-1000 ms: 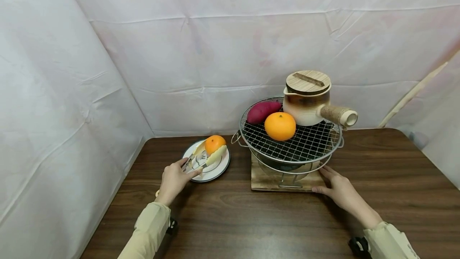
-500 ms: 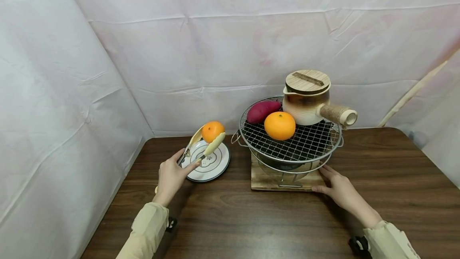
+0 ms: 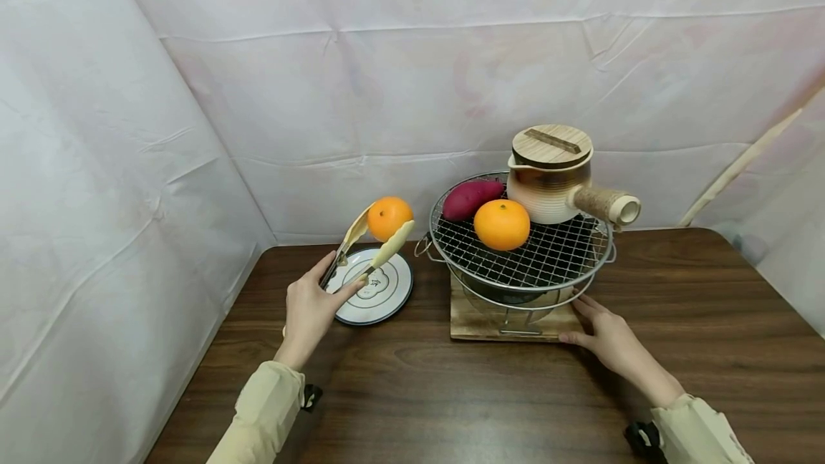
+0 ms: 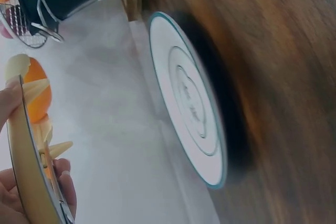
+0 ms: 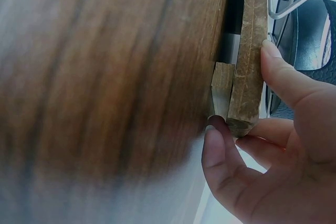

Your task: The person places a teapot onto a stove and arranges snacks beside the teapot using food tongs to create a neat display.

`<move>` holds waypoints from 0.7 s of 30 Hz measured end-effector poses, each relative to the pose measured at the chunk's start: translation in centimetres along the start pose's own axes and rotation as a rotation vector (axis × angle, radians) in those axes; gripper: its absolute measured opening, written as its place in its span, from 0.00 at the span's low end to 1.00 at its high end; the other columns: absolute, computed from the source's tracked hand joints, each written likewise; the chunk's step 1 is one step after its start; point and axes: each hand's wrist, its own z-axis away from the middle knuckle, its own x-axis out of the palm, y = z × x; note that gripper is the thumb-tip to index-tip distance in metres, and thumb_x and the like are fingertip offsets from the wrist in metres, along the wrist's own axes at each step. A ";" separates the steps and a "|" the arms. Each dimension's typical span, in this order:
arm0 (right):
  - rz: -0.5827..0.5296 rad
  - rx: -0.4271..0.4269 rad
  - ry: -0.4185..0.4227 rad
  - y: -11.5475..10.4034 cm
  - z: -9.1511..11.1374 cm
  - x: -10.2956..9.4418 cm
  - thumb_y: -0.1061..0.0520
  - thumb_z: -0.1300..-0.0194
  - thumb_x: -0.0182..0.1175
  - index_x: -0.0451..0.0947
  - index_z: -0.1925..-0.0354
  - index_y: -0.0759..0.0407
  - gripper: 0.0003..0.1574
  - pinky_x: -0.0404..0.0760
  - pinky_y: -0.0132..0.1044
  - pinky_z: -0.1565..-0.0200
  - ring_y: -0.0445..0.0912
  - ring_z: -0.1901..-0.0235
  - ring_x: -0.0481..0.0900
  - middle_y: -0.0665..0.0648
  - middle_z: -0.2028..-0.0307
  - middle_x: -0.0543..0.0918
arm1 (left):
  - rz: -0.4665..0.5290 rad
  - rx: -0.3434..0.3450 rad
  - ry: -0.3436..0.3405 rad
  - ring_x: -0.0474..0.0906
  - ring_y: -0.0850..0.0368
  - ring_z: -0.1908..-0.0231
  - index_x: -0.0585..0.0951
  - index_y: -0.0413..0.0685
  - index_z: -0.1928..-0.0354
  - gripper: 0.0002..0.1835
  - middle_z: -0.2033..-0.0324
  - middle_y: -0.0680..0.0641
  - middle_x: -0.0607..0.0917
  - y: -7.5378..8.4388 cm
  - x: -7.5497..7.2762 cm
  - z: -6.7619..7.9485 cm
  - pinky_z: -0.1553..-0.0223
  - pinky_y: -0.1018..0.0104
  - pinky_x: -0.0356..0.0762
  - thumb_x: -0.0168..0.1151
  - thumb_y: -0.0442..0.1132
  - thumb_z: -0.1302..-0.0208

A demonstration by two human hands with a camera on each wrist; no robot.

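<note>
My left hand (image 3: 308, 313) holds a pair of tongs (image 3: 394, 242) with pale tips, which clasp a tangerine (image 3: 389, 218). The fruit hangs above the white plate (image 3: 401, 283) with a dark rim. In the left wrist view, thumb and fingers are on either side of the tongs (image 4: 26, 161), and the plate (image 4: 163, 72) has nothing on it. At the near right corner of the wooden board (image 3: 473, 324), my right hand (image 3: 612, 346) grips the edge. The right wrist view shows the thumb on top of the board (image 5: 249, 51) and fingers curled round its corner.
On the board stands a round stove with a wire grill (image 3: 548, 263). A larger tangerine (image 3: 502, 225), a purple sweet potato (image 3: 470, 200) and a clay teapot (image 3: 548, 192) with a wooden lid sit on it. White cloth (image 3: 387, 92) hangs behind the brown table (image 3: 451, 407).
The tongs in my left hand have lifted the tangerine up off the plate, then slightly to the right. My right hand has stayed at the board's corner.
</note>
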 end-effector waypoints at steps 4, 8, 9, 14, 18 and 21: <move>-0.002 0.000 0.001 0.0 0.0 0.0 0.41 0.46 0.68 0.62 0.36 0.79 0.55 0.69 0.66 0.45 0.76 0.40 0.65 0.81 0.36 0.63 | 0.025 0.030 0.020 0.66 0.56 0.79 0.76 0.49 0.38 0.41 0.52 0.39 0.86 1.0 -0.4 0.2 0.70 0.62 0.72 0.77 0.55 0.56; -0.001 -0.003 0.002 0.0 0.0 -0.1 0.41 0.46 0.68 0.63 0.36 0.79 0.55 0.69 0.66 0.45 0.76 0.40 0.65 0.81 0.36 0.63 | 0.061 0.031 0.008 0.78 0.52 0.70 0.76 0.52 0.37 0.42 0.49 0.39 0.85 2.3 -0.9 0.5 0.60 0.56 0.78 0.78 0.54 0.57; -0.001 -0.004 0.002 0.0 0.0 -0.1 0.41 0.46 0.68 0.63 0.36 0.79 0.55 0.69 0.66 0.45 0.76 0.40 0.65 0.81 0.36 0.63 | 0.070 0.034 0.004 0.79 0.51 0.66 0.76 0.52 0.37 0.42 0.48 0.39 0.84 2.7 -1.0 0.6 0.56 0.54 0.79 0.78 0.54 0.57; 0.000 -0.002 0.001 0.0 0.0 -0.1 0.40 0.46 0.68 0.63 0.36 0.79 0.55 0.69 0.66 0.45 0.76 0.40 0.65 0.80 0.36 0.63 | 0.095 0.050 -0.009 0.83 0.48 0.59 0.76 0.54 0.37 0.43 0.47 0.41 0.84 3.9 -1.3 1.0 0.55 0.54 0.79 0.79 0.55 0.59; -0.002 -0.002 0.001 0.0 0.0 -0.1 0.40 0.46 0.68 0.62 0.36 0.78 0.55 0.69 0.66 0.45 0.76 0.40 0.64 0.80 0.36 0.63 | 0.106 0.067 -0.019 0.83 0.49 0.54 0.76 0.53 0.37 0.43 0.47 0.43 0.84 4.5 -1.4 1.3 0.53 0.54 0.79 0.79 0.54 0.60; -0.001 -0.006 0.004 0.0 0.0 0.0 0.40 0.46 0.68 0.63 0.36 0.78 0.55 0.69 0.66 0.45 0.76 0.40 0.65 0.80 0.36 0.63 | 0.113 0.078 -0.034 0.83 0.50 0.53 0.76 0.54 0.37 0.43 0.48 0.44 0.85 4.9 -1.6 1.4 0.54 0.54 0.79 0.80 0.53 0.61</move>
